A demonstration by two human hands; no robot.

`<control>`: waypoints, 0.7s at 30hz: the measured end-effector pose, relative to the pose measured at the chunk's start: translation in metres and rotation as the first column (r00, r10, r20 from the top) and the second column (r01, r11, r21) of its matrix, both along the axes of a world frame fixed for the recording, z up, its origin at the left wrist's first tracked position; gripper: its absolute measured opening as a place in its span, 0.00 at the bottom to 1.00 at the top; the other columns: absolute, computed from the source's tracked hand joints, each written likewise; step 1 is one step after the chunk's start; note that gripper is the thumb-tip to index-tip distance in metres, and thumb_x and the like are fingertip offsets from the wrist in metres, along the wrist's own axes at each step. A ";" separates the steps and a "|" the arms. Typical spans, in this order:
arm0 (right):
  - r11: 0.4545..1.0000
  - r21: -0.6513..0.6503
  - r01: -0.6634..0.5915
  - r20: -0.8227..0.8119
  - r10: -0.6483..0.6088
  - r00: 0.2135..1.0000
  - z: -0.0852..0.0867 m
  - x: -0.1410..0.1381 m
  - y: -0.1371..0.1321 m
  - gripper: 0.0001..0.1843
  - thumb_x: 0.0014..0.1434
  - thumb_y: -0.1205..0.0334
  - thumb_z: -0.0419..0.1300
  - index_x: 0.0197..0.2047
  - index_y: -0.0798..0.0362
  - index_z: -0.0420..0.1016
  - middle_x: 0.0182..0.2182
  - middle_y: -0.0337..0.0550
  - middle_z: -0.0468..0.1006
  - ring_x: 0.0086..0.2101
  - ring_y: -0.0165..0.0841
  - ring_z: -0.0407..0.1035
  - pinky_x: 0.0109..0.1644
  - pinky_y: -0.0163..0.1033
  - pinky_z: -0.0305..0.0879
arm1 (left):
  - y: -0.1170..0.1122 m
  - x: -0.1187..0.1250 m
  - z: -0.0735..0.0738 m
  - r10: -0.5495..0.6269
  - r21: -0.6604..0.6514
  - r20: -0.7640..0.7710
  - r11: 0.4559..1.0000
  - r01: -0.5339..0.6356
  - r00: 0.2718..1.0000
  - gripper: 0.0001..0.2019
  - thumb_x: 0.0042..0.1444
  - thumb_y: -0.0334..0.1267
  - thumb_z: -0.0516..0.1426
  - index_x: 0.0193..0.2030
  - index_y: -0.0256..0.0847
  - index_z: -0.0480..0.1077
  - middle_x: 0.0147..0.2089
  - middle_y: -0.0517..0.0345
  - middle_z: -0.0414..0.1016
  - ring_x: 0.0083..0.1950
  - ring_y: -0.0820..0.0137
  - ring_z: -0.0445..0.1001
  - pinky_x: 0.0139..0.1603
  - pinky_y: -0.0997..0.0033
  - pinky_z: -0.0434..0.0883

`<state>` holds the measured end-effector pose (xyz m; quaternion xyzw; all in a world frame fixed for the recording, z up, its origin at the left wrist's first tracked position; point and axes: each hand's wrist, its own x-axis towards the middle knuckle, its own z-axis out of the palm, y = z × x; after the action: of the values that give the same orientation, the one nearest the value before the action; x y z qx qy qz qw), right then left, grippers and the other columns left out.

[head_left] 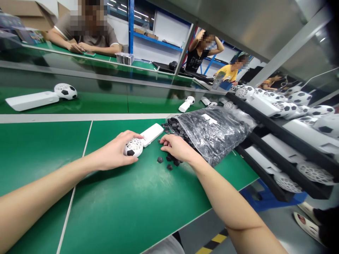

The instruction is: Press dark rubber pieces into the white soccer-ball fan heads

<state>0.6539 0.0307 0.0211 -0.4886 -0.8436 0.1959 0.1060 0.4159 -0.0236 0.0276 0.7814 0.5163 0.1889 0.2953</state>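
My left hand [113,150] is wrapped around a white openwork ball with black soccer-style patches [134,147], which is joined to a flat white handle [151,134]. The handle points away from me and the whole piece looks like a small handheld fan. My right hand [176,148] rests on a heap of small black pentagonal pieces [173,128] spilling from a clear plastic bag [214,132]. A few loose pieces [165,163] lie on the green bench mat [132,211] just below that hand. Its fingertips are hidden among them.
To the right, a dark rack [275,141] holds several white ball fans. More fans [39,98] lie on the green surface ahead. A seated person [84,35] leans on the far bench beside a phone [90,54]. Other people [203,54] are beyond, with blue shelving behind them.
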 end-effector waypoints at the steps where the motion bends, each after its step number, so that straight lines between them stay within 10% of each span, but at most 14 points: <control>1: 1.000 -0.004 -0.007 -0.009 0.007 1.000 0.001 0.000 0.000 0.06 0.51 0.70 0.61 0.35 0.53 0.73 0.32 0.41 0.75 0.32 0.31 0.68 0.36 0.35 0.62 | 0.000 0.000 -0.001 0.029 0.011 -0.010 1.000 -0.029 1.000 0.27 0.47 0.45 0.57 0.55 0.46 0.59 0.54 0.53 0.58 0.53 0.57 0.62 0.52 0.58 0.63; 13: 0.945 0.165 -0.284 -0.388 0.327 0.862 0.009 -0.012 -0.017 0.04 0.58 0.69 0.57 0.36 0.52 0.71 0.33 0.39 0.74 0.35 0.28 0.67 0.41 0.35 0.63 | -0.003 0.005 0.002 -0.088 -0.011 0.035 0.996 0.089 0.995 0.26 0.46 0.37 0.55 0.55 0.45 0.59 0.52 0.54 0.60 0.43 0.66 0.67 0.41 0.68 0.68; 21: 0.823 0.315 -0.473 -0.289 0.558 0.778 0.001 -0.023 -0.029 0.10 0.61 0.70 0.50 0.42 0.50 0.71 0.39 0.44 0.72 0.42 0.32 0.66 0.47 0.39 0.64 | -0.006 0.007 0.003 -0.067 0.002 0.024 0.998 0.067 0.997 0.26 0.46 0.36 0.55 0.55 0.43 0.59 0.52 0.54 0.63 0.51 0.62 0.66 0.50 0.65 0.66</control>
<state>0.6311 0.0020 0.0226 -0.1764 -0.9264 0.2090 0.2588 0.4224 -0.0293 0.0308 0.7962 0.4861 0.1885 0.3071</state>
